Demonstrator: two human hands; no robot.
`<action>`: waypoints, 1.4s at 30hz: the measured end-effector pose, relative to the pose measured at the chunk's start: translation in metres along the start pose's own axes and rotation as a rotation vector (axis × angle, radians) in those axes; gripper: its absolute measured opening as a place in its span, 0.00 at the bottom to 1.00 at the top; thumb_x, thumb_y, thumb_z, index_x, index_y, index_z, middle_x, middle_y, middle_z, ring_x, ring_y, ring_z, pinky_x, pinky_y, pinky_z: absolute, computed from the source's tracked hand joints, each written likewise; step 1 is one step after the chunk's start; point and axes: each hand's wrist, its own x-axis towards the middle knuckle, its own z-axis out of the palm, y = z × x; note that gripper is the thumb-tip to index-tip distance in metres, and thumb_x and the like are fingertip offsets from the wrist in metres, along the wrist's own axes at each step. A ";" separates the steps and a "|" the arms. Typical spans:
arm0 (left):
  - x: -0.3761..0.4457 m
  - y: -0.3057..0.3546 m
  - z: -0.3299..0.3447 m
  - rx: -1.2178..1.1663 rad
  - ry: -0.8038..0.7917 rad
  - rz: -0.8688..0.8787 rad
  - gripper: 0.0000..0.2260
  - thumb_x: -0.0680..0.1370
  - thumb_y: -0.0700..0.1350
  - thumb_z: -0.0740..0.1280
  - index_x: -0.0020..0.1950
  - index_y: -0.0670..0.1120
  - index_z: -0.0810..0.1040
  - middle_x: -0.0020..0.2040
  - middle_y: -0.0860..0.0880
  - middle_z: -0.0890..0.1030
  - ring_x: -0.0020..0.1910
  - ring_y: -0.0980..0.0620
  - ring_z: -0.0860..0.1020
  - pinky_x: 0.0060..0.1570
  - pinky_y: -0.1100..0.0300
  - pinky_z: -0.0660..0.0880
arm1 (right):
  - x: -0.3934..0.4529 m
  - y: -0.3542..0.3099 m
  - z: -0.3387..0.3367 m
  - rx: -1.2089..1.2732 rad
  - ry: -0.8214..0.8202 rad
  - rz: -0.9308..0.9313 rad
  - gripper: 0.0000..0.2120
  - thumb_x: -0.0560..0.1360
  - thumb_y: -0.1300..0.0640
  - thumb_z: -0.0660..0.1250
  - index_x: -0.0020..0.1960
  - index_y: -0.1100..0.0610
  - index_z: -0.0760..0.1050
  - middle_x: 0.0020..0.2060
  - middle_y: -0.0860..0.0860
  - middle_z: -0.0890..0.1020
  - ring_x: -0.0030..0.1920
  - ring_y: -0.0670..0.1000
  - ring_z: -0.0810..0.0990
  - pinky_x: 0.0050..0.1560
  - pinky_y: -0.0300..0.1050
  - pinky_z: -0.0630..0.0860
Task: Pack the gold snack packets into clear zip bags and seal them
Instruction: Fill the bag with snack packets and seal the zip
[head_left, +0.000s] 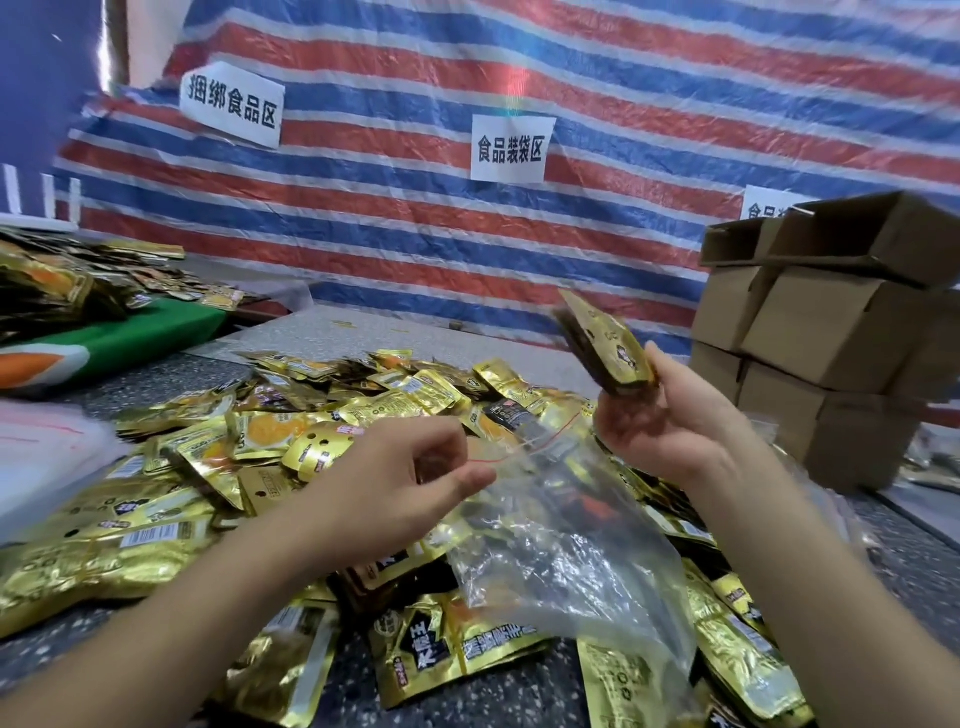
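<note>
Gold snack packets: most lay loose, heaped on the surface. Right hand gripped a small stack above a clear zip bag; left hand pinched its open mouth. Bag apparently empty, unsealed; no sealed bags were visible.

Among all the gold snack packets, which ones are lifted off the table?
Only the small stack of gold packets gripped in the right hand, raised above the pile. The left hand pinches the clear zip bag instead.
</note>
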 end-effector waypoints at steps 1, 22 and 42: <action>-0.001 0.001 0.000 -0.010 -0.011 0.006 0.17 0.73 0.60 0.66 0.36 0.47 0.74 0.29 0.55 0.71 0.30 0.58 0.69 0.32 0.66 0.66 | 0.001 0.001 0.001 0.052 0.003 0.022 0.18 0.77 0.45 0.67 0.53 0.60 0.81 0.42 0.56 0.86 0.36 0.54 0.86 0.38 0.44 0.83; -0.001 0.008 -0.012 -0.048 -0.110 -0.027 0.13 0.71 0.49 0.76 0.39 0.49 0.72 0.33 0.55 0.71 0.33 0.59 0.69 0.35 0.64 0.70 | -0.012 0.007 0.006 -0.507 -0.555 -0.507 0.25 0.70 0.61 0.72 0.66 0.61 0.72 0.54 0.58 0.84 0.56 0.57 0.83 0.51 0.51 0.81; 0.002 0.020 -0.011 -0.067 -0.004 -0.067 0.11 0.71 0.56 0.65 0.42 0.49 0.78 0.31 0.53 0.79 0.28 0.60 0.75 0.30 0.72 0.69 | -0.047 0.001 0.017 -1.438 -0.786 -0.249 0.28 0.73 0.61 0.69 0.71 0.54 0.65 0.61 0.55 0.80 0.62 0.54 0.79 0.63 0.59 0.77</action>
